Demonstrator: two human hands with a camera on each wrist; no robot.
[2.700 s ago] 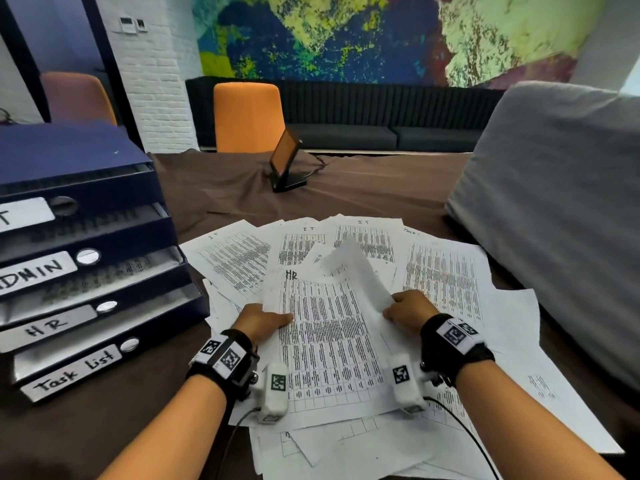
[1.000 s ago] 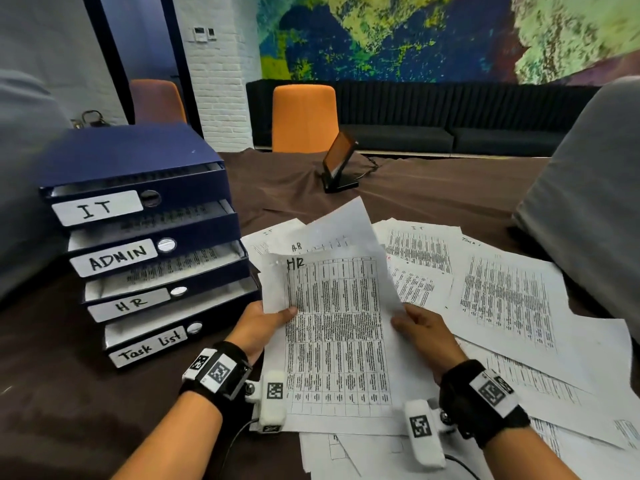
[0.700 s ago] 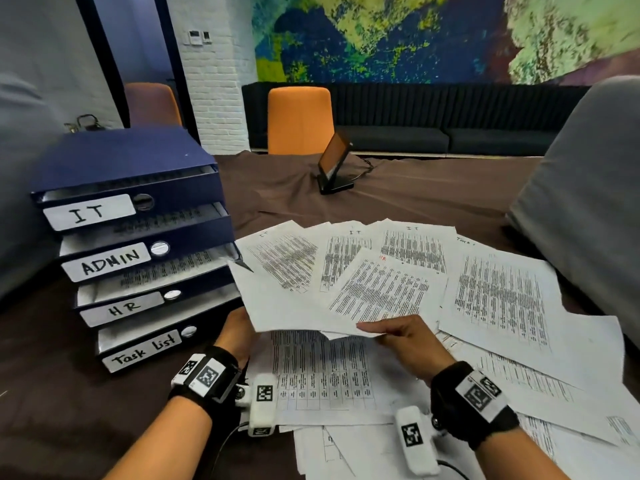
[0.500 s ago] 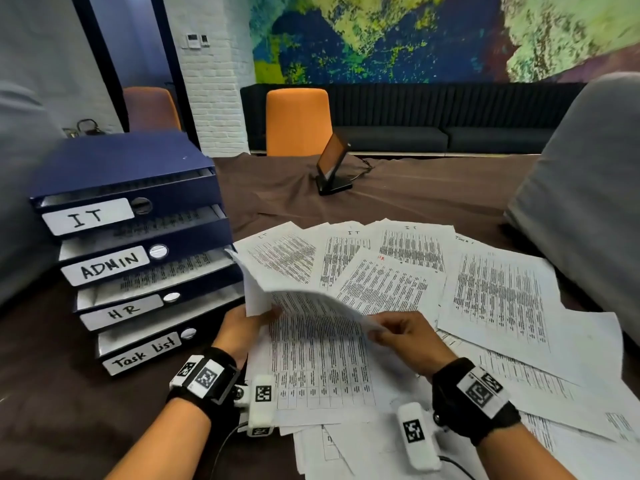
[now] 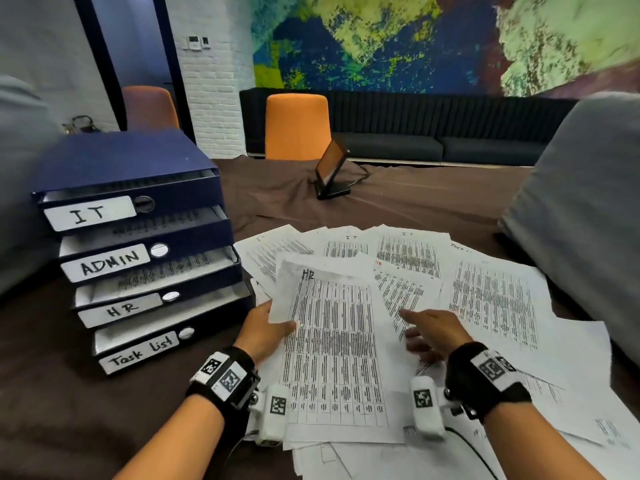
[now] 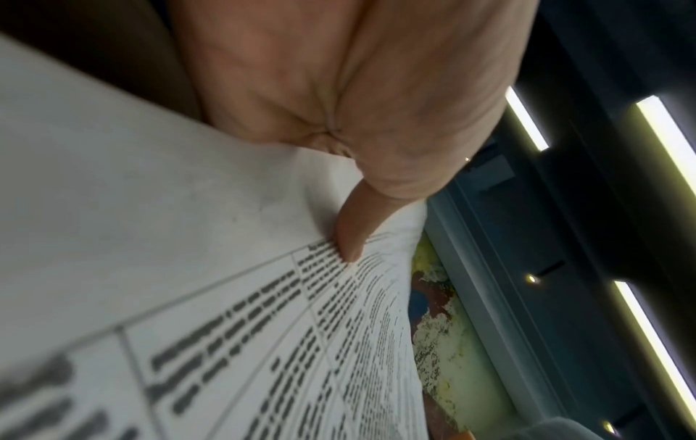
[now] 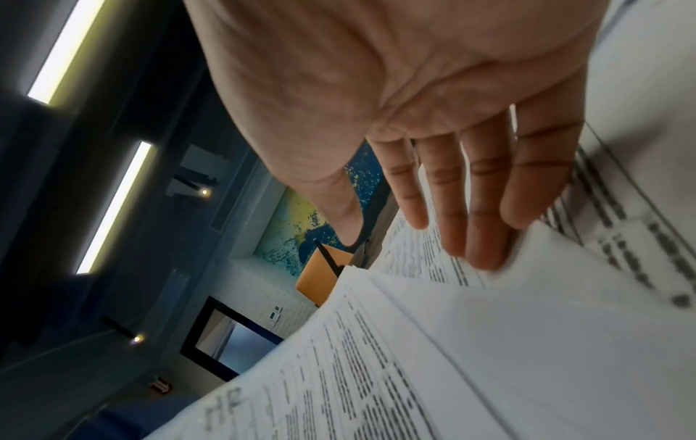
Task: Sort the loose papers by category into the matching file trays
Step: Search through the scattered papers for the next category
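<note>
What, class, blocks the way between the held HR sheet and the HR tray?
Nothing visible. The left hand pinches the HR sheet beside the tray stack, and the HR tray faces it with an open slot; the right hand hovers open over other papers.

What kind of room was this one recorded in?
Likely an office meeting room or lounge: a table holding labelled file trays and printed papers, orange chairs, and a long dark sofa under a wall mural.
</note>
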